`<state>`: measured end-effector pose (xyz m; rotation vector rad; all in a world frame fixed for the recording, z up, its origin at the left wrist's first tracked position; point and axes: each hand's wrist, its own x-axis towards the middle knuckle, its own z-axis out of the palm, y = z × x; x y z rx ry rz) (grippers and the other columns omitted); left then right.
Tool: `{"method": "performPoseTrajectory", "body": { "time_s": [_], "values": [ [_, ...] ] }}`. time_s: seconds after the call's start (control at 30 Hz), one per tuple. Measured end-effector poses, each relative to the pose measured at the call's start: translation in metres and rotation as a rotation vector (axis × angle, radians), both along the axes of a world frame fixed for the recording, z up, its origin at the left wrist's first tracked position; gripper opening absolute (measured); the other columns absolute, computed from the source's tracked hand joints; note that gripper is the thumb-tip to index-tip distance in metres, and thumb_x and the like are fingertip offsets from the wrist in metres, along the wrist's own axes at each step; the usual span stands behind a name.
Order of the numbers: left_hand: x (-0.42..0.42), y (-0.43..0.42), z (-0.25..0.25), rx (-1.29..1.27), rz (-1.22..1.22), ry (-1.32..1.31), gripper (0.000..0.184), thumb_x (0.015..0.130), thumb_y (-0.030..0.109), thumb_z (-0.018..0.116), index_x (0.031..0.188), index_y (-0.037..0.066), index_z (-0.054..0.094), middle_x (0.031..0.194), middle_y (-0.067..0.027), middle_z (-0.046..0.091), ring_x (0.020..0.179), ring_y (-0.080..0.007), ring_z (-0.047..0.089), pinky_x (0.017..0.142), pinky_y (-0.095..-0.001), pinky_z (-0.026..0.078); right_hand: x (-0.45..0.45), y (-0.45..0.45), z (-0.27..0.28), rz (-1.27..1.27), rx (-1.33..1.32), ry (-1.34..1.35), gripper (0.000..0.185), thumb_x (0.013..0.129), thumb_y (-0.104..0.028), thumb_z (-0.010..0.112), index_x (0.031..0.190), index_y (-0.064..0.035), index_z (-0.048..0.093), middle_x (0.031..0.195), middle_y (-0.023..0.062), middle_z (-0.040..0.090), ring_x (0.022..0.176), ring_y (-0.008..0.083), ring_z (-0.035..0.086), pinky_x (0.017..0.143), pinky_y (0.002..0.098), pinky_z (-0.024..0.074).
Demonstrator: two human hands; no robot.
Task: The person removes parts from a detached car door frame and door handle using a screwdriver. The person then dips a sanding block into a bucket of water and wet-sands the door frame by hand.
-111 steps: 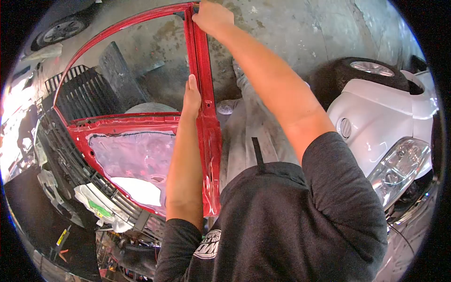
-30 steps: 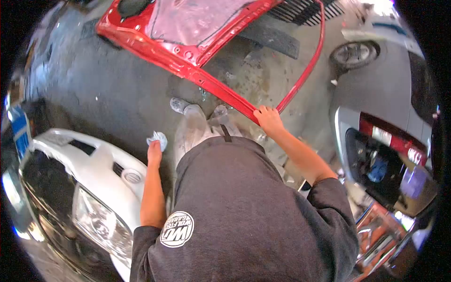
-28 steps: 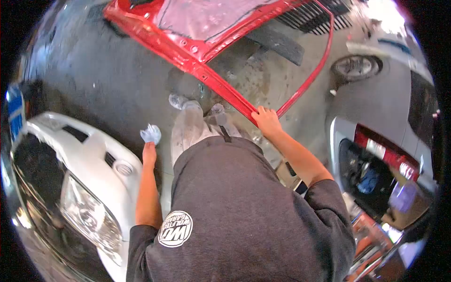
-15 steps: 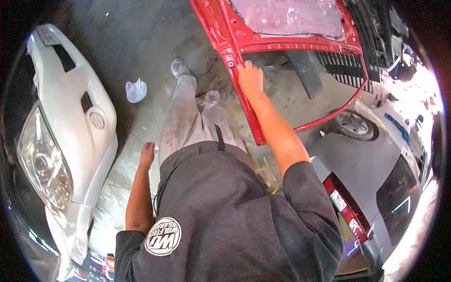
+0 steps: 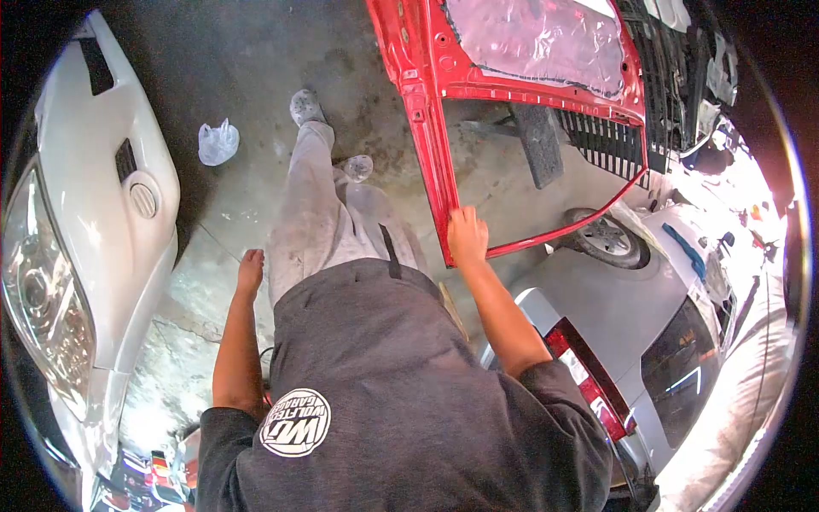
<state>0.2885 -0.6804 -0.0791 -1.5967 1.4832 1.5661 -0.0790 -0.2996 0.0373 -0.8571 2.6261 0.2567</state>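
Observation:
A red car door (image 5: 422, 128) with a thin window frame leans across the upper right of the head view, clear plastic sheeting over its panel. My right hand (image 5: 467, 235) grips the door frame near its lower corner, fingers wrapped over the red edge. At my left side hangs my left hand (image 5: 250, 271), away from the door. It is seen edge-on and its fingers are mostly hidden; no object shows in it.
On the left stands a white car front with bumper (image 5: 141, 154) and headlight (image 5: 51, 290). A crumpled plastic bag (image 5: 218, 142) lies on the floor. To the right are a grey car body part (image 5: 606, 299) with a red tail light (image 5: 589, 375), a wheel (image 5: 606, 239) and a black slatted part (image 5: 601, 141).
My right hand has slid down the door frame toward its lower corner. The view has shifted, and the white car front and plastic bag now sit farther left.

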Motion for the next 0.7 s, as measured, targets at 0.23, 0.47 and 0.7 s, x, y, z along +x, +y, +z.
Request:
{"method": "performPoseTrajectory", "body": {
  "time_s": [0.23, 0.47, 0.7],
  "values": [
    [-0.029, -0.008, 0.038, -0.076, -0.113, 0.02, 0.039, 0.099, 0.034, 0.052, 0.113, -0.001, 0.062, 0.092, -0.0073, 0.063, 0.085, -0.0172, 0.057, 0.08, -0.0328, 0.047, -0.128, -0.142, -0.055, 0.049, -0.23, 0.151, 0.013, 0.086, -0.017, 0.063, 0.096, -0.0095, 0.059, 0.099, 0.0119, 0.057, 0.083, 0.0319, 0.065, 0.072, 0.047, 0.0519],
    [-0.015, -0.03, 0.001, -0.016, -0.121, -0.015, 0.039, 0.098, 0.034, 0.053, 0.114, 0.0, 0.061, 0.094, -0.0079, 0.064, 0.088, -0.0177, 0.058, 0.082, -0.032, 0.046, -0.032, -0.038, -0.01, 0.083, -0.074, 0.123, 0.01, 0.084, -0.016, 0.064, 0.092, -0.0119, 0.06, 0.098, 0.0074, 0.057, 0.078, 0.0287, 0.065, 0.066, 0.0442, 0.0505],
    [-0.04, -0.023, 0.018, -0.142, -0.304, 0.02, 0.041, 0.098, 0.034, 0.053, 0.12, 0.001, 0.061, 0.108, -0.0143, 0.068, 0.099, -0.0246, 0.063, 0.085, -0.0351, 0.049, -0.001, 0.006, 0.004, 0.087, -0.066, 0.003, 0.013, 0.083, -0.017, 0.064, 0.095, -0.013, 0.059, 0.098, 0.0073, 0.056, 0.083, 0.0274, 0.063, 0.071, 0.043, 0.049]
  ]
}}
